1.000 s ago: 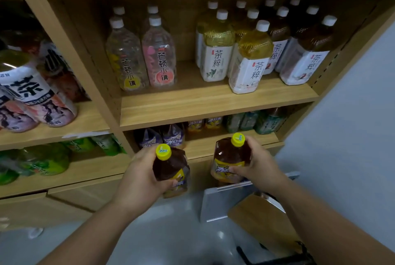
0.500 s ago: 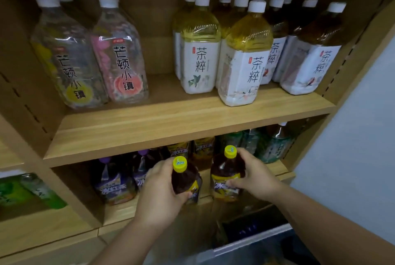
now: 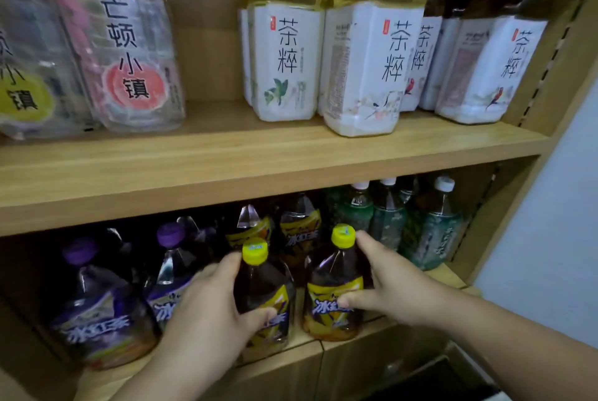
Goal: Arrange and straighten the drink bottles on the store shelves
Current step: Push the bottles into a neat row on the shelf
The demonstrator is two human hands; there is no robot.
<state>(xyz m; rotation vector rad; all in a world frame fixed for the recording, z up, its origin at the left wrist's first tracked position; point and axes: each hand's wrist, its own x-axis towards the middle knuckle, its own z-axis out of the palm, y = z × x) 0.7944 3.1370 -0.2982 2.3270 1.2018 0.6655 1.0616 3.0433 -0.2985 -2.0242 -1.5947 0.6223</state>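
Two dark tea bottles with yellow caps stand at the front edge of the lower shelf (image 3: pixel 430 276). My left hand (image 3: pixel 207 313) grips the left yellow-cap bottle (image 3: pixel 263 290) round its body, thumb across the label. My right hand (image 3: pixel 393 287) grips the right yellow-cap bottle (image 3: pixel 335 284), thumb on the label and fingers behind its shoulder. Two more bottles of the same tea (image 3: pixel 299 232) stand behind them.
Purple-cap bottles (image 3: pixel 97 303) stand left of my hands and green-label bottles (image 3: pixel 433 232) stand to the right. The upper shelf board (image 3: pixel 226 171) carries white-label tea bottles (image 3: pixel 365 54) and clear bottles (image 3: pixel 119 44). A wooden side panel (image 3: pixel 556 77) bounds the shelves on the right.
Both hands carried the yellow-cap bottles forward from in front of the shelf onto the lower shelf's front edge. The camera moved closer and lower.
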